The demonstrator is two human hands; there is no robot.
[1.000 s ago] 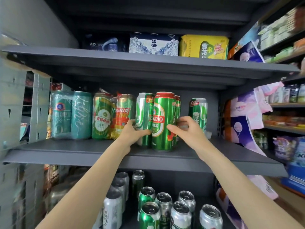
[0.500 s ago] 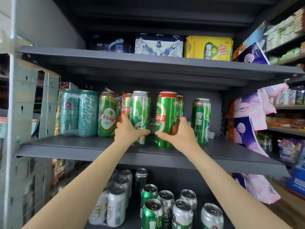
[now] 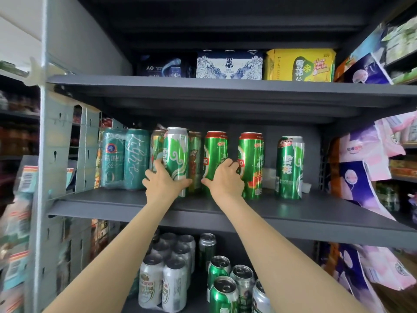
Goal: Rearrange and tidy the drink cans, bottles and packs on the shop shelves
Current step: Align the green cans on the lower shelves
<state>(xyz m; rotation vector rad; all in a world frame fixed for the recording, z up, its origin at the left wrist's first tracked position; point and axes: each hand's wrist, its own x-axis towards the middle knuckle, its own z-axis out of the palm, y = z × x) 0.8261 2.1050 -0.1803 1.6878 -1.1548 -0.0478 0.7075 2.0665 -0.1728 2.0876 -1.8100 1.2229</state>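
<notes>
At the bottom of the frame, on the lowest shelf, loose cans (image 3: 222,290) stand open-topped to the view beside a wrapped silver pack (image 3: 163,283); neither hand has reached them.

Mid-frame, both arms stretch up to the middle shelf (image 3: 316,213). The left hand (image 3: 163,184) wraps the base of a silver-green can (image 3: 177,154), thumb out to the right and fingers curled round its left side. A second ago that can stood touching the red-topped can; now it sits further left, against the gold-green cans behind it and near the teal pack (image 3: 124,158) at centre left. The right hand (image 3: 225,179) grips a red-topped can (image 3: 215,154) low down, fingers curled over its right side. This can has come apart from its twin (image 3: 251,164), which now stands alone just to the right, with a gap between the two where before one hid the other. The lone green can (image 3: 290,167) at centre right looks unmoved.

So the tight cluster has been opened into a spaced front row; judging by that, the facing-up of this shelf is well along, though labels are turned unevenly.

Furthest up, three boxed packs (image 3: 229,65) line the top shelf.
</notes>
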